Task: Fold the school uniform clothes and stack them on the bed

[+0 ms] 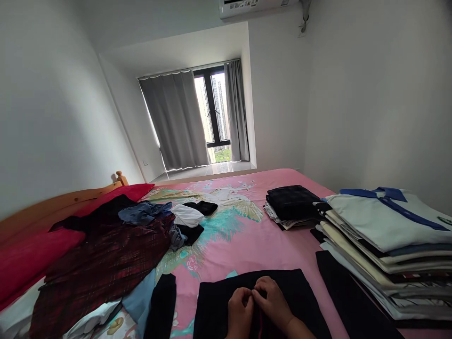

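A black garment (215,301) lies spread on the bed in front of me, its upper edge roughly straight. Over its middle, my left hand (240,308) and my right hand (273,301) meet with thumbs and forefingers pinched together. Both are closed on a small part of the black garment; the exact bit between the fingertips is hidden. A thin pink line (261,325) runs down the cloth below my fingers. Long black pieces of cloth that look like sleeves extend at the left (160,303) and right (353,301).
A tall stack of folded clothes (381,226), topped by a white shirt with blue collar, stands at right. Behind it sits a smaller folded pile (294,202). Loose clothes, including a dark red plaid garment (109,259), cover the left side of the pink bedspread (229,245).
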A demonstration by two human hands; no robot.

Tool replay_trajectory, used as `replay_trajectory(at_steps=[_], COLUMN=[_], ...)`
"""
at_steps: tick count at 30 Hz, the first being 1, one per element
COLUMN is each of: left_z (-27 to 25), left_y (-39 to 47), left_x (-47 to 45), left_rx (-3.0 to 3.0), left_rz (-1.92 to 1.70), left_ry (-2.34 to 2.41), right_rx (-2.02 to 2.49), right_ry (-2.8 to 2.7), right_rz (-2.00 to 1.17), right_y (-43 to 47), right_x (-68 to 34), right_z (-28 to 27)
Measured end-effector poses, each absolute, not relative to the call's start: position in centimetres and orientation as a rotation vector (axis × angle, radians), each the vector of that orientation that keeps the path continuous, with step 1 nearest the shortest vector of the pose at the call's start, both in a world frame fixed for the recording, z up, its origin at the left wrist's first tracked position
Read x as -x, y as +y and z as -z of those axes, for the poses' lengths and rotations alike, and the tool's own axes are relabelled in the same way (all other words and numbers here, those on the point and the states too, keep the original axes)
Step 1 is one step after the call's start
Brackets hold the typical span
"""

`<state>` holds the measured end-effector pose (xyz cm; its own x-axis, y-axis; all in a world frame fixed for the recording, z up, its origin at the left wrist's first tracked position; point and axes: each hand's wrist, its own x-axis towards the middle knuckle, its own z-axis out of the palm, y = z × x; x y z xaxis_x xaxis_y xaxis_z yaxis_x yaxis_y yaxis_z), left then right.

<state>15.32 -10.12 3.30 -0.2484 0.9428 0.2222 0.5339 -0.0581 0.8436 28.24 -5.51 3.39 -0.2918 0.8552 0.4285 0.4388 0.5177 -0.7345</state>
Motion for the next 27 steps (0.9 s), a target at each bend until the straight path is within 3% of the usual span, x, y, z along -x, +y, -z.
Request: replay_trajectory(at_steps=[10, 27], left_z=[-5.0, -4.3], left_y=[-11.3, -10.7], left_x=[-15.9, -16.2], left_rx=[-1.579, -1.512], left_rz=[-1.224, -1.262], left_ry=[1.727, 1.697], right_rx=[1.067, 1.097], right_ry=[-1.918, -1.935], right_rz=[-0.831, -0.676], right_y=[-4.2, -5.2], right_x=[-28.9, -28.7], right_z=[-2.5, -2.5])
